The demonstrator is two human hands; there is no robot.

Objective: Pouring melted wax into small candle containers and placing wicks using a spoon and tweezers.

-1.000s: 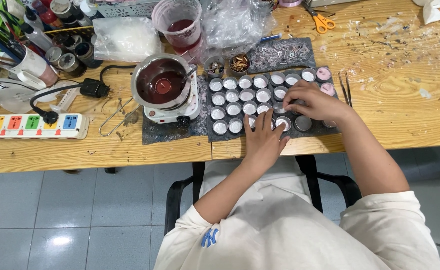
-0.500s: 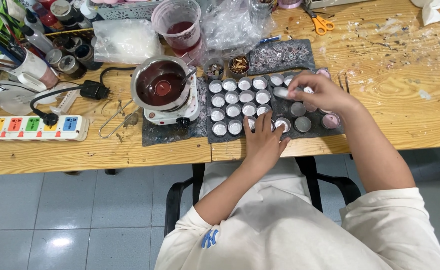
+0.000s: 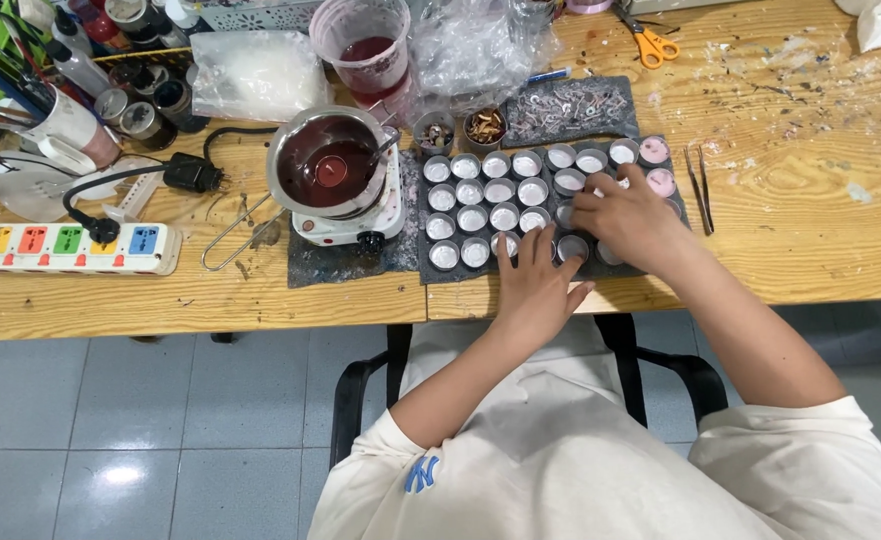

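Several small metal tealight cups point(image 3: 487, 203) with white wax stand in rows on a dark mat point(image 3: 435, 272) on the wooden table. My left hand point(image 3: 532, 282) lies flat at the mat's front edge, its fingers spread and touching the front-row cups. My right hand point(image 3: 628, 213) rests curled over the cups in the middle right of the mat, fingertips on one cup; its grip is hidden. Two pink-filled cups point(image 3: 656, 166) sit at the mat's far right.
A small hotplate carries a metal pot of dark red wax point(image 3: 326, 165) to the left of the mat. A power strip point(image 3: 70, 247), bottles, a plastic cup of red liquid point(image 3: 365, 48), scissors point(image 3: 647, 40) and tweezers point(image 3: 700, 186) lie around.
My right hand has slid left from the mat's right edge to the cups in its middle right. My left hand has stayed at the front row.
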